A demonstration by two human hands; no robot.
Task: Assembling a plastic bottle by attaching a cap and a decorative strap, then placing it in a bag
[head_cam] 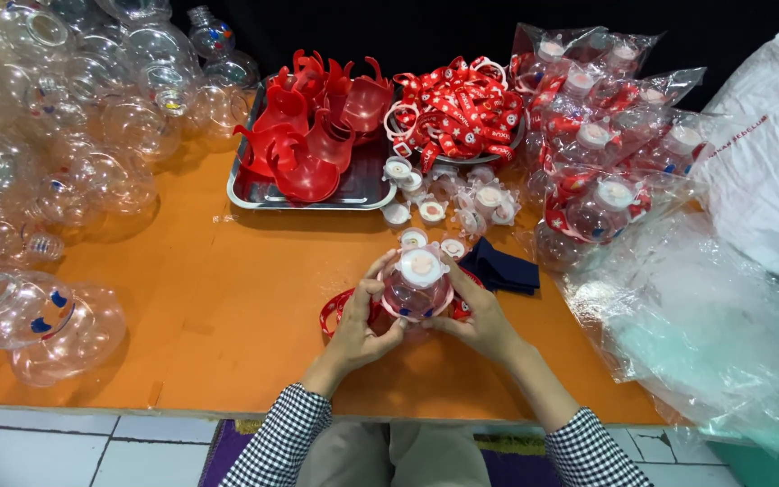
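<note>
Both hands are closed round a small clear bottle (416,289) with a white cap, the left hand (360,329) cupping its left side with the thumb up near the shoulder, the right hand (480,320) gripping the right side with fingers curled under. The bottle sits low over the orange counter (209,298), just in front of the steel tray (353,185) of red plastic pieces, and a red strap (335,311) loops out from beneath it on the tray-facing side of the left hand. It looks thin-walled and empty, so I judge it very light, a bit springy under pressure and smooth enough to slip; squeezing hard would likely dent it. The round body gives the widest purchase, while the cap and neck look stiffest. More loose white caps (426,209) lie between bottle and tray, and a dark blue cloth (502,269) rests just beside the right hand.
</note>
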